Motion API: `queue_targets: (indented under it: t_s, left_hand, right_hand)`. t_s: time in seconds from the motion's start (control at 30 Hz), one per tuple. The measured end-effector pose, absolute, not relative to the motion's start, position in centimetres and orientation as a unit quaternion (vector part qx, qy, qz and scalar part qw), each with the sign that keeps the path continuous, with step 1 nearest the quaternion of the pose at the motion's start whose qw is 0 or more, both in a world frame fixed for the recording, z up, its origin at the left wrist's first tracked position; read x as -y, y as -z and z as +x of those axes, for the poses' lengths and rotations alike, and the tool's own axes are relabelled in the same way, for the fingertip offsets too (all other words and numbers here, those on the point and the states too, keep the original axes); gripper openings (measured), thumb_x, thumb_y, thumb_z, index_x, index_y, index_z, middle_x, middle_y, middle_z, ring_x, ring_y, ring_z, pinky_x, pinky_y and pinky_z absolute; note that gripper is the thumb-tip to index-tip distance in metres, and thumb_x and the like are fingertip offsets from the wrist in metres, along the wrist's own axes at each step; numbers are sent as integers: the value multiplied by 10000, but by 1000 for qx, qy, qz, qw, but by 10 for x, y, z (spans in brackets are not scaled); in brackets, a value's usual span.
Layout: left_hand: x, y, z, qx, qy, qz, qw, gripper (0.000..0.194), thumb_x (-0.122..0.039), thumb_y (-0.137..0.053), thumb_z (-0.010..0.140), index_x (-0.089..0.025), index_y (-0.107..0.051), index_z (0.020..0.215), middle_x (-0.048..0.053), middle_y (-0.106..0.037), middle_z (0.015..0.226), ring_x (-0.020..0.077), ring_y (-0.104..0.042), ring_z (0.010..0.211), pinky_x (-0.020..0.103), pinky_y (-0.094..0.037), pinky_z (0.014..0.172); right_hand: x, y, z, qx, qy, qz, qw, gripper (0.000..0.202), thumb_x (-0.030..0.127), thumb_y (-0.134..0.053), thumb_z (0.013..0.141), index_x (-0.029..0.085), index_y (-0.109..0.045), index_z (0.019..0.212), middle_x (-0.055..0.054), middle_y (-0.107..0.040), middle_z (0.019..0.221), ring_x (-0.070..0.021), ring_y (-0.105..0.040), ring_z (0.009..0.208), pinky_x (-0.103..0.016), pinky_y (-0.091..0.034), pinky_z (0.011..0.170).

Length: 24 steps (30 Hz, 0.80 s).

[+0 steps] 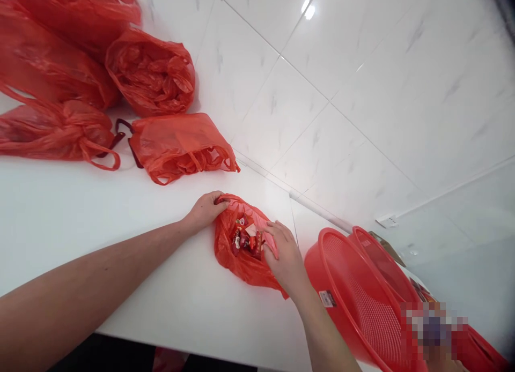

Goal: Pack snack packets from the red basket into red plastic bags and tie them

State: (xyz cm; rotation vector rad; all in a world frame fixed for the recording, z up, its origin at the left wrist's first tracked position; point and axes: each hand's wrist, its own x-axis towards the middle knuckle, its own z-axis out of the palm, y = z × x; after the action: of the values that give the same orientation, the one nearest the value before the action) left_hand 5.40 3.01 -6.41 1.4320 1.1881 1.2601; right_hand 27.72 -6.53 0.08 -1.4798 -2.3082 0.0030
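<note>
An opened red plastic bag [245,270] rests on the white table between my hands. Inside it lie several small wrapped pieces [246,238] that look like candies, mostly in red wrappers, with one pale piece among them. My left hand [206,210] is closed on the bag's left rim, thumb toward the opening. On the opposite side my right hand [285,257] grips the rim, with its thumb and fingers around the plastic edge. The mouth of the bag is spread apart, and its lower contents are hidden.
Several filled red plastic bags [155,74] crowd the table's far left, some with dark red handles [134,152] showing. Red mesh baskets [362,291] stand at the right. A tiled white wall [306,109] borders the table [173,297] behind. A blurred patch covers the lower right.
</note>
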Motion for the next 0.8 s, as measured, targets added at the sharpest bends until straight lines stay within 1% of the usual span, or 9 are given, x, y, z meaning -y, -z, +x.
queue_targets:
  t_s: [0.13, 0.27, 0.33, 0.4, 0.5, 0.57, 0.6, 0.7, 0.8]
  left_hand:
    - [-32, 67, 54, -468, -506, 573, 444, 216, -418, -539, 737, -203, -535, 723, -34, -555, 680, 163, -519, 663, 273, -412, 610]
    - [-32, 67, 54, -466, -503, 568, 455, 227, -426, -539, 746, -199, -543, 744, -33, -562, 700, 163, -523, 681, 269, -406, 623]
    - [-31, 65, 55, -465, -505, 568, 454, 244, -440, -527, 759, -199, -555, 767, -32, -574, 730, 162, -527, 702, 265, -403, 637]
    - [-28, 63, 54, -473, -510, 570, 437, 252, -447, -515, 769, -199, -556, 763, -38, -567, 731, 154, -518, 701, 256, -391, 636]
    - [-25, 60, 52, -503, -510, 585, 381, 257, -437, -524, 762, -192, -520, 683, -51, -504, 641, 131, -462, 628, 243, -343, 583]
    - [-26, 57, 53, -508, -508, 588, 371, 260, -414, -541, 748, -186, -487, 635, -56, -458, 586, 115, -421, 576, 237, -310, 547]
    - [-28, 54, 54, -501, -509, 581, 389, 252, -399, -550, 739, -184, -480, 629, -58, -447, 569, 108, -407, 553, 234, -300, 532]
    - [-38, 34, 62, -456, -515, 526, 500, 211, -353, -597, 694, -177, -490, 649, -62, -447, 533, 82, -371, 474, 219, -280, 485]
    - [-47, -9, 71, -403, -545, 480, 557, 225, -325, -636, 657, -170, -474, 638, -61, -452, 522, 58, -349, 429, 204, -273, 460]
  right_hand:
    - [91, 12, 294, 739, 19, -619, 264, 378, 278, -439, 860, 249, -491, 1233, -82, -325, 1427, -251, -283, 1337, -476, -325, 1069]
    - [115, 37, 306, 609, 8, -709, 356, 566, 390, -489, 833, 177, -362, 1341, -153, -286, 1442, -296, -263, 1341, -480, -293, 1068]
    - [123, 49, 308, 517, -47, -745, 419, 691, 459, -519, 812, 167, -269, 1387, -171, -321, 1426, -293, -348, 1295, -426, -380, 996]
    - [130, 57, 309, 438, -117, -765, 458, 754, 536, -528, 793, 167, -251, 1389, -177, -402, 1374, -273, -488, 1167, -355, -466, 854]
    - [139, 63, 311, 406, -203, -772, 445, 637, 609, -500, 785, 163, -444, 1235, -124, -631, 1058, -216, -612, 814, -309, -479, 671]
    - [142, 66, 314, 426, -263, -754, 425, 500, 617, -500, 782, 170, -572, 993, -59, -660, 783, -180, -582, 627, -286, -446, 571]
    - [140, 65, 315, 436, -298, -738, 421, 458, 611, -514, 777, 172, -589, 883, -41, -643, 698, -168, -564, 576, -273, -421, 526]
    - [128, 48, 319, 432, -383, -684, 445, 411, 575, -596, 735, 165, -568, 726, -36, -626, 621, -149, -548, 518, -234, -344, 437]
    - [111, 3, 323, 397, -354, -642, 552, 367, 516, -652, 714, 161, -567, 748, -23, -620, 600, -122, -534, 491, -214, -343, 430]
